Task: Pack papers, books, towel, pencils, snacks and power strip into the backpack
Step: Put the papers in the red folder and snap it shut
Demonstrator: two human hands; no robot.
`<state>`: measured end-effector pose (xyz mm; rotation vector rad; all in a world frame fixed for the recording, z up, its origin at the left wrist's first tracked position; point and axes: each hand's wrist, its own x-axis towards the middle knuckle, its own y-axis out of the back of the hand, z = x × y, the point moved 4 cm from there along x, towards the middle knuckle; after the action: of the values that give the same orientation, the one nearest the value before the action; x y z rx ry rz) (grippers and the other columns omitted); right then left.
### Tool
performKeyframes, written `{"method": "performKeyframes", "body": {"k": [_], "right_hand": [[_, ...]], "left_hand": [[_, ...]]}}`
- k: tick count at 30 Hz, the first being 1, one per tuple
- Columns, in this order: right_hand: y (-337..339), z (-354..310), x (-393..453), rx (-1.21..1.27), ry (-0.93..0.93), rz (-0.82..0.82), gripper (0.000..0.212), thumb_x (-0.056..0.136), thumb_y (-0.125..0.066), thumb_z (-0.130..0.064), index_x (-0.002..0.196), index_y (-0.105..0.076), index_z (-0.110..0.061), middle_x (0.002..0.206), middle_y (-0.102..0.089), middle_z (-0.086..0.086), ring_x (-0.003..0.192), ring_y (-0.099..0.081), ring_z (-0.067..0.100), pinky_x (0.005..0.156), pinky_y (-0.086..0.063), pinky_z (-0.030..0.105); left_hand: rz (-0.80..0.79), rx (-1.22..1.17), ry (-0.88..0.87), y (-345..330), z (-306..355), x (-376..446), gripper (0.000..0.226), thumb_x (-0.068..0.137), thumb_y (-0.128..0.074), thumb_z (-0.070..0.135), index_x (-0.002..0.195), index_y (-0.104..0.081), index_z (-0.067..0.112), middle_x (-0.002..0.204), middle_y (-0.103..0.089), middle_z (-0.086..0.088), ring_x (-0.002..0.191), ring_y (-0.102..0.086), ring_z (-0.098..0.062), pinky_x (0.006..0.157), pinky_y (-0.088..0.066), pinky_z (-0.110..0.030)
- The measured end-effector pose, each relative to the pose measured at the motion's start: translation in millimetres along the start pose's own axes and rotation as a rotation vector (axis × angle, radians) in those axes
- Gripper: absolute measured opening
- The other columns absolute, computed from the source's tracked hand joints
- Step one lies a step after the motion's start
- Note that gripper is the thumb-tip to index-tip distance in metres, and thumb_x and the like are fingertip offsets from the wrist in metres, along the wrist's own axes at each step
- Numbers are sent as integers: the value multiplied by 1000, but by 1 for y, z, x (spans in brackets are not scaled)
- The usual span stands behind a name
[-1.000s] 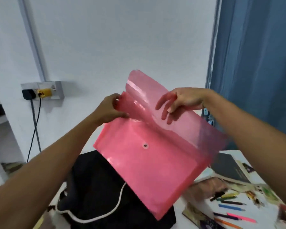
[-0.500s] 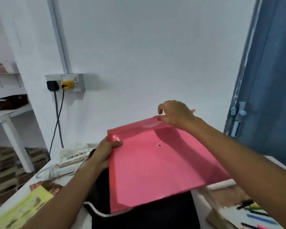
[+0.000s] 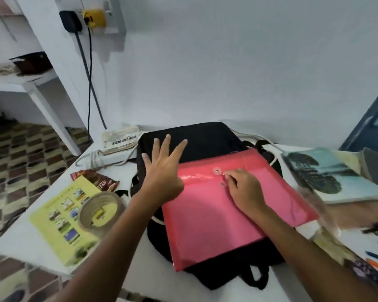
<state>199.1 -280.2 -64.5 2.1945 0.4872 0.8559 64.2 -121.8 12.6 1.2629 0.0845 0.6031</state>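
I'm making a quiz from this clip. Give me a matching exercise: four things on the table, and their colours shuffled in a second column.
1. folder
2. backpack
3. leaflet
4. snack packet

a. yellow
b. brown
c. pink
d. black

Pairs: 1-c, 2-d, 3-a, 4-b

Soft even indoor light, faint shadows, wide-angle bending at edges, motion blur at right edge.
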Motion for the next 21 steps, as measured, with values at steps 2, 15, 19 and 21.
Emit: {"method": "performKeyframes", "body": {"k": [2,15,19,21], "right_hand": [[-4,5,-2,25,-41,6,21,88,-54,-13,96,-74,-12,81,-68,7,73,-63,27,65,-49,34],[-12,15,-14,39,-3,38,31,84,-41,-29,82,-69,-16,73,-61,1,68,-60,26,57,-49,36],[-15,18,-11,38,-10,18,29,84,-43,-29,85,-70,-17,77,-64,1,70,-62,25,59,-50,35],[-17,21,-7,38,-16,13,24,83,-49,-26,88,-71,-17,80,-66,1,73,-64,25,61,-51,35]], "left_hand": [[-129,-94,-167,-14,19,4,85,72,-54,0,148,-30,30,158,-18,-1,148,-2,-19,112,12,-56],[-140,-271,-204,-117,8,8,51,78,-41,34,115,-70,15,131,-60,-4,131,-47,-27,114,-23,-44],[-120,-286,-202,-124,5,11,46,80,-44,31,113,-71,13,128,-62,-5,127,-50,-28,112,-30,-47],[-129,-277,-225,-124,6,15,45,81,-44,30,114,-70,12,128,-62,-7,127,-50,-29,112,-29,-45]]}}
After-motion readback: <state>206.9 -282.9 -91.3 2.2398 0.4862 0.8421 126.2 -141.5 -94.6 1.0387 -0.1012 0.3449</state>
